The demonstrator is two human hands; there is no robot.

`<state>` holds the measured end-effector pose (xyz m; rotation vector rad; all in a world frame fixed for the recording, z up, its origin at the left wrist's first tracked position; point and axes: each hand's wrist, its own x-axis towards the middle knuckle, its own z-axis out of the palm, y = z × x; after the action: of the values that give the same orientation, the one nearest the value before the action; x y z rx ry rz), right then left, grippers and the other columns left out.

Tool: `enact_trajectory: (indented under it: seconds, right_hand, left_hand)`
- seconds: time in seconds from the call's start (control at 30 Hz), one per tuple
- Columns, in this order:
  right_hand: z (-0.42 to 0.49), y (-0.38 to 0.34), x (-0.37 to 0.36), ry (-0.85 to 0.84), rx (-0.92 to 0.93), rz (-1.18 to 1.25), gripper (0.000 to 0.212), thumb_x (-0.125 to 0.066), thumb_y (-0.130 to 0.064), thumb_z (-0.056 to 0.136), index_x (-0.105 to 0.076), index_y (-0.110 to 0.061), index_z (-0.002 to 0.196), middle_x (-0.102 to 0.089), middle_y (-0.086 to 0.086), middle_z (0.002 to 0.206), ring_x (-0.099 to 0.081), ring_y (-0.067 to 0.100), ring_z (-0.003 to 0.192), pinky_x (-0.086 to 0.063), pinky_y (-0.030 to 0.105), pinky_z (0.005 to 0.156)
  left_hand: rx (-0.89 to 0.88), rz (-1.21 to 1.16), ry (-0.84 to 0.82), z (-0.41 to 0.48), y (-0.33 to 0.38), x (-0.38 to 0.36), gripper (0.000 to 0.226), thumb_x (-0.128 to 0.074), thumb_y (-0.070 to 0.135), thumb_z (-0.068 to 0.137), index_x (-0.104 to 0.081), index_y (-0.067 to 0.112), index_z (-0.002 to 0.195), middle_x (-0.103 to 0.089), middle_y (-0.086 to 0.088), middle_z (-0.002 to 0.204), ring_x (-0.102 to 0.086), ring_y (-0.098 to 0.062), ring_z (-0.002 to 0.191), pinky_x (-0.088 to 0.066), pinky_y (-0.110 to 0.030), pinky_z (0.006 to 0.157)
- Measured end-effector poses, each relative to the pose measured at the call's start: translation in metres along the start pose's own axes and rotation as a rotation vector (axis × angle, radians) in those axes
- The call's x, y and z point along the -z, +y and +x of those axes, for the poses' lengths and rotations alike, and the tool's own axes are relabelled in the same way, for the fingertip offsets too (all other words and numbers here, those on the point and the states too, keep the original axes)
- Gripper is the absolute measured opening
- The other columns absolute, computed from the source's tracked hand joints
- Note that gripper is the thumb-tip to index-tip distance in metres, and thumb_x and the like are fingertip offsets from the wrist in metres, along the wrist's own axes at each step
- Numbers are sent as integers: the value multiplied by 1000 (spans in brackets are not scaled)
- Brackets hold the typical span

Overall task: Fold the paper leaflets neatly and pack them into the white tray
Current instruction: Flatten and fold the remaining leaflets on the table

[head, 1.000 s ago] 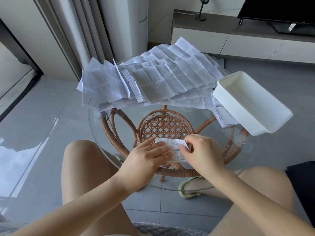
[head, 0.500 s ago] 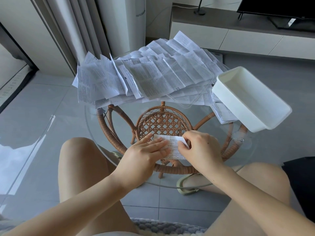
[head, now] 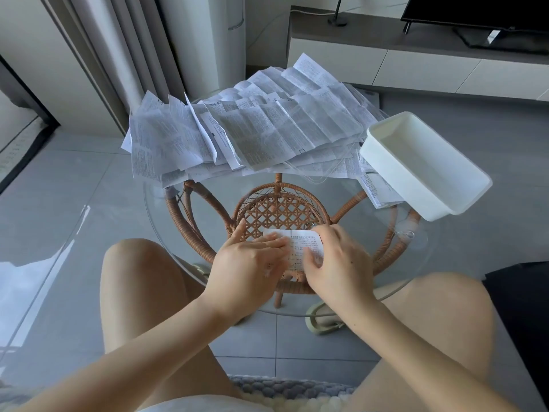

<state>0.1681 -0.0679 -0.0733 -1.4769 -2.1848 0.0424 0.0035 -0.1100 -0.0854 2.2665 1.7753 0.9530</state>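
Observation:
A small folded leaflet point(head: 303, 243) lies on the near part of the round glass table point(head: 184, 263). My left hand point(head: 249, 258) presses flat on its left half with straight fingers. My right hand point(head: 338, 260) covers its right edge, fingers bent down onto the paper; whether they pinch it is hidden. A big heap of unfolded printed leaflets point(head: 252, 129) covers the far half of the table. The white tray point(head: 421, 185) stands on the right edge, tilted on some leaflets, with nothing visible inside.
A rattan table base point(head: 279, 209) shows through the glass. My bare knees sit left and right of the table. A low grey and white cabinet point(head: 386, 52) with a screen stands behind. Curtains hang at the back left.
My left hand has slid a little left along the folded leaflet, showing more of the paper between the hands. My right hand stays at its right edge.

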Motion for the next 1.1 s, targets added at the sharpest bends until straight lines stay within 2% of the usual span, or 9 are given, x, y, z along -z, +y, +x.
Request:
enact_trajectory:
  seconds: [0.1, 0.17, 0.33, 0.47, 0.6, 0.77, 0.93, 1.03, 1.1]
  right_hand:
    - [-11, -10, -4, 22, -88, -26, 48, -77, -28, 68, -61, -13, 110, -61, 7, 96, -59, 30, 82, -45, 35, 64]
    - [-18, -12, -5, 13, -133, -58, 59, -74, -34, 70, -55, -14, 123, -60, 9, 106, -56, 32, 91, -44, 40, 70]
    - [-24, -1, -2, 1, -122, -81, 63, -63, -42, 75, -48, -23, 134, -59, 9, 112, -55, 31, 93, -42, 41, 71]
    - [-22, 5, -2, 17, -100, -19, 68, -59, -43, 74, -39, -30, 138, -57, 7, 108, -56, 30, 89, -43, 42, 68]
    - [-22, 17, 0, 9, -26, 76, 59, -50, -44, 80, -40, -33, 137, -57, 7, 108, -58, 30, 87, -45, 42, 68]
    - [-21, 29, 5, -31, 48, 131, 59, -64, -25, 77, -51, -30, 134, -57, 7, 107, -57, 27, 84, -44, 38, 69]
    - [-12, 37, 13, -180, 106, 120, 62, -72, -6, 74, -58, -31, 129, -56, 8, 116, -56, 29, 89, -49, 44, 73]
    - [-8, 34, 21, -213, 229, 8, 35, -57, -27, 85, -67, -29, 118, -56, 10, 123, -54, 32, 98, -50, 44, 77]
    - [-11, 32, 27, -242, 313, -74, 44, -46, -49, 87, -70, -24, 113, -56, 12, 126, -52, 32, 108, -47, 46, 84]
  left_hand:
    - [52, 47, 17, 2, 6, -2, 26, -58, 40, 80, -79, 25, 86, -74, 8, 97, -68, -7, 99, -39, -62, 101]
    - [75, 59, 25, 0, 7, -2, 31, -54, 44, 80, -79, 26, 84, -74, 8, 96, -68, -6, 99, -34, -61, 105]
    - [96, 65, -6, 0, 9, -3, 39, -50, 50, 81, -79, 25, 88, -73, 9, 100, -66, -6, 104, -23, -56, 109]
    - [69, 18, -35, -2, 4, -1, 27, -63, 33, 78, -76, 24, 99, -71, 9, 109, -63, -9, 110, -26, -63, 107]
    - [11, 8, -86, -2, -2, 4, 30, -61, 26, 82, -73, 23, 110, -67, 9, 117, -59, -10, 116, -27, -65, 106]
    - [-64, -15, -158, -1, -7, 11, 34, -56, 20, 86, -69, 26, 117, -61, 11, 126, -50, -7, 124, -20, -65, 108]
    - [-163, -35, -337, 2, -17, 21, 43, -51, 13, 84, -66, 31, 120, -43, 16, 139, -32, -5, 135, -9, -62, 113]
    - [-223, 34, -412, 8, -23, 28, 44, -47, 11, 84, -70, 31, 115, -38, 17, 141, -27, -7, 138, -5, -59, 115]
    - [-266, 89, -406, 15, -23, 33, 47, -42, 14, 78, -74, 34, 107, -49, 12, 137, -36, -14, 135, -6, -55, 113]
